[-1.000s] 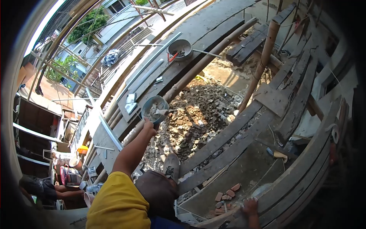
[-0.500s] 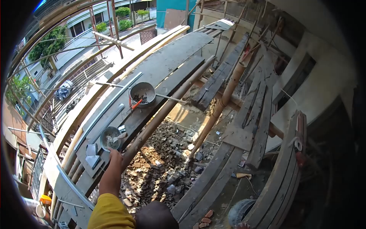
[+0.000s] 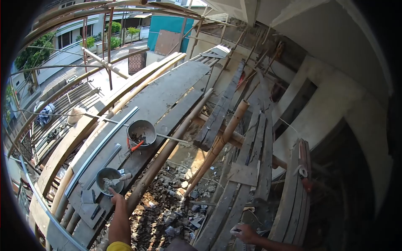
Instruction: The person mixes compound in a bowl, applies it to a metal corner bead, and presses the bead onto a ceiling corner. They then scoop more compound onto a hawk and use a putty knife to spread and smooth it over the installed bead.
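On the grey planks at left, a small metal bowl (image 3: 103, 175) holds pale paste and a tool with a light handle (image 3: 125, 177). My left hand (image 3: 117, 198) is at its near rim, with the fingers closed on the edge. Low in the view, my right hand (image 3: 247, 234) has curled fingers around something small and whitish that I cannot make out. A larger bowl (image 3: 147, 129) with dark bits inside stands farther along the planks, and a red-orange tool (image 3: 137, 146) leans at its edge. Small flat grey pieces (image 3: 88, 195) lie left of the small bowl.
Metal strips (image 3: 102, 150) lie along the planks. Bamboo poles (image 3: 167, 152) edge a drop with rubble (image 3: 157, 209) below. An upright bamboo post (image 3: 230, 129) rises mid-view. More boards (image 3: 224, 209) run at right, with a roll of tape (image 3: 302, 170) on stacked boards.
The view has shifted, so the planks and bowls appear farther left and lower. My right hand has come up into view at the bottom. My left hand stays at the small bowl.
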The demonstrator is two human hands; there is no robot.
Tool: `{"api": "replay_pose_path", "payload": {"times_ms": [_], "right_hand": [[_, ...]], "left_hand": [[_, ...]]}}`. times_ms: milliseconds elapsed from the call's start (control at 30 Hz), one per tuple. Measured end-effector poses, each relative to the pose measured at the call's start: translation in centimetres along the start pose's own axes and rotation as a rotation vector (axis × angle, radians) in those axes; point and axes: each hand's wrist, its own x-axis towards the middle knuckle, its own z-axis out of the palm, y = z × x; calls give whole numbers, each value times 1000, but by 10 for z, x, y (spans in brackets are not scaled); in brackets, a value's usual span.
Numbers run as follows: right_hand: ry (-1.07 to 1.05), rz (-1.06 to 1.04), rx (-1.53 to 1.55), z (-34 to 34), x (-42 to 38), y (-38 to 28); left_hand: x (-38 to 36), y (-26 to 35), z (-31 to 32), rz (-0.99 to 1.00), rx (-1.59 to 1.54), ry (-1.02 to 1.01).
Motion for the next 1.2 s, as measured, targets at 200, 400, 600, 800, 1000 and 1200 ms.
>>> {"api": "replay_pose_path", "payload": {"times_ms": [200,400,600,800,1000,1200], "right_hand": [[-289,-517,-56,16,96,-118],[-421,-697,-362,72,167,-52],[-552,-682,-700,41,280,-23],[8,-665,-447,21,397,-26],[-272,-618,-515,74,338,-34],[-523,-437,-541,98,256,17]], "left_hand": [[-10,3,-21,-63,-299,-285],[5,38,-59,-33,-244,-390],[-94,254,-84,224,-223,-91],[-240,366,-121,727,-254,-203],[-114,266,-148,550,-11,-26],[81,75,-162,94,117,297]]}}
